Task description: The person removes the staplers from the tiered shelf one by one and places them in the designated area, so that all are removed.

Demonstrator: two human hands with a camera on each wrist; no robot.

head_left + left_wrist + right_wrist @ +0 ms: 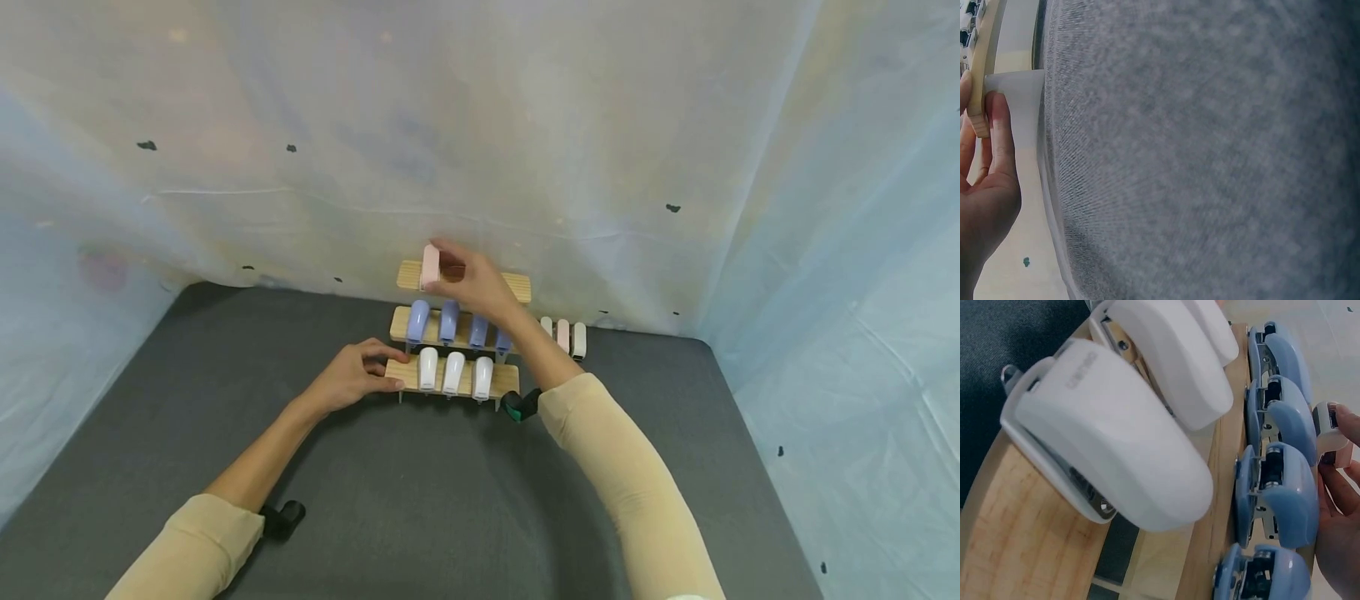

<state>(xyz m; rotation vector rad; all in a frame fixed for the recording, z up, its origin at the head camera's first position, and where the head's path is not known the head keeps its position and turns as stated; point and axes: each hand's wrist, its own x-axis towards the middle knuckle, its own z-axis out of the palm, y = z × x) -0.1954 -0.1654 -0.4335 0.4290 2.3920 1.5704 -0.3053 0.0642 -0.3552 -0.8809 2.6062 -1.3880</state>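
A three-tier wooden display rack (397,375) stands against the back wall. My left hand (348,377) pinches the left end of its lowest board; in the left wrist view, fingers lie under the board (984,94) and the thumb on top. Reaching over the lower tiers, my right hand (474,283) holds a pale pink stapler (430,267) upright at the left part of the top board. Several blue staplers (417,321) line the middle board. Three white staplers (453,372) sit on the lowest one, large and close in the right wrist view (1116,431).
Right of the rack, white and pink staplers (562,335) stand in a short row on the dark grey table (420,500). Pale fabric walls (480,125) enclose the back and sides. Black wrist-camera mounts (283,520) stick out from both sleeves.
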